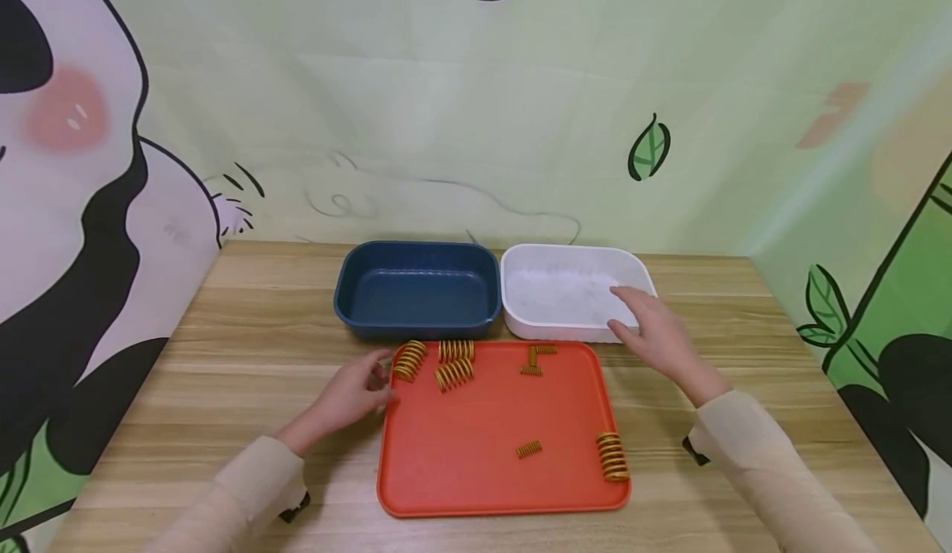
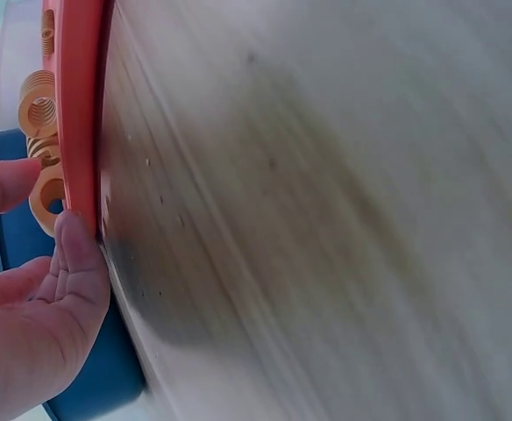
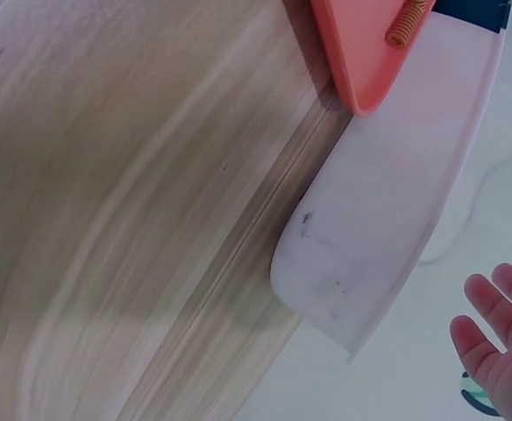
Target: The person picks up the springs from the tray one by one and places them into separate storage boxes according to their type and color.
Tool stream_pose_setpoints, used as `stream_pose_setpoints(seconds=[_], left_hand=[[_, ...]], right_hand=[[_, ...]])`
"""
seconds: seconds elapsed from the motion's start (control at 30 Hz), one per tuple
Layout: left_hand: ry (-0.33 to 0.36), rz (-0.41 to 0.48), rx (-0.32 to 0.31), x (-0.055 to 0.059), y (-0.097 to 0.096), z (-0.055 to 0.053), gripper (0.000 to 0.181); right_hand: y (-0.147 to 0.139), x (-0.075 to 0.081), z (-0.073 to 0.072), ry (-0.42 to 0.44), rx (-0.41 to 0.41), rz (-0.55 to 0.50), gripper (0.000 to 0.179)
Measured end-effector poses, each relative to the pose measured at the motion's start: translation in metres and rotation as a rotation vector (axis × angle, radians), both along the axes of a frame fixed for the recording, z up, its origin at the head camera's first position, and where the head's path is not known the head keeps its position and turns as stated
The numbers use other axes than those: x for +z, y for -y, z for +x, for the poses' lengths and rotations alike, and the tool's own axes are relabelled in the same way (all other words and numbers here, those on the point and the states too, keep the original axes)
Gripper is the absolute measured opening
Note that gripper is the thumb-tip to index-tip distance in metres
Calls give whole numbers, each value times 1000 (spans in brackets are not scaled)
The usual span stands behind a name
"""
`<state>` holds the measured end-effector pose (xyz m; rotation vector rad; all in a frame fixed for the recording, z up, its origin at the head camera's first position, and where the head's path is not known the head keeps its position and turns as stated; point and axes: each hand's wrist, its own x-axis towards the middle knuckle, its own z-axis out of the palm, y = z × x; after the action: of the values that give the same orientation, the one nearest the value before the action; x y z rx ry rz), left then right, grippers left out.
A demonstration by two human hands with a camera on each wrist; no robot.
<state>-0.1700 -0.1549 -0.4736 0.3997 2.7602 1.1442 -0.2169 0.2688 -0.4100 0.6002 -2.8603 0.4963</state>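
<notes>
My left hand is at the left edge of the red tray, fingers loosely bent and apart, holding nothing. In the left wrist view its thumb is right at the tray's rim, and a fingertip overlaps a large gold spring in the tray corner. Two more large springs lie close by. Small springs sit at the tray's far right, and another small spring lies nearer the front. My right hand hovers over the right side of the white bin, fingers spread and nothing held.
A dark blue bin stands behind the tray, side by side with the white one. One large spring rests against the tray's right rim. Everything is on a wooden table in front of a printed cloth backdrop.
</notes>
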Motion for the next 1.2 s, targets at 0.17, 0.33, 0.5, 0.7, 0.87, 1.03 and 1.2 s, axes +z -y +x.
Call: stream_pose_setpoints(seconds=[0.17,0.33,0.5,0.7,0.87,1.03,1.2], left_hand=[[39,29,14,-3,-1,0,58],[64,64,38,-5,-4,-1,60],[85,77,81,-3,-7,1,58],[72,100,122,-3,-11,2,55],[44,96,135,-6,-13,2,54],[39,75,142,-8,-14,0,52],[58,55,148,-7,-15,-1,53]], right_hand=[[4,-1,1,5,17,-8,49],[8,-2,3,-4,40,-14,48],[13,-3,5,-29,67,-25,45],[19,-3,7,-44,108,-55,42],[23,-4,9,-46,134,-70,41],[28,-7,10,-37,146,-63,35],[32,-9,11,-1,161,-42,27]])
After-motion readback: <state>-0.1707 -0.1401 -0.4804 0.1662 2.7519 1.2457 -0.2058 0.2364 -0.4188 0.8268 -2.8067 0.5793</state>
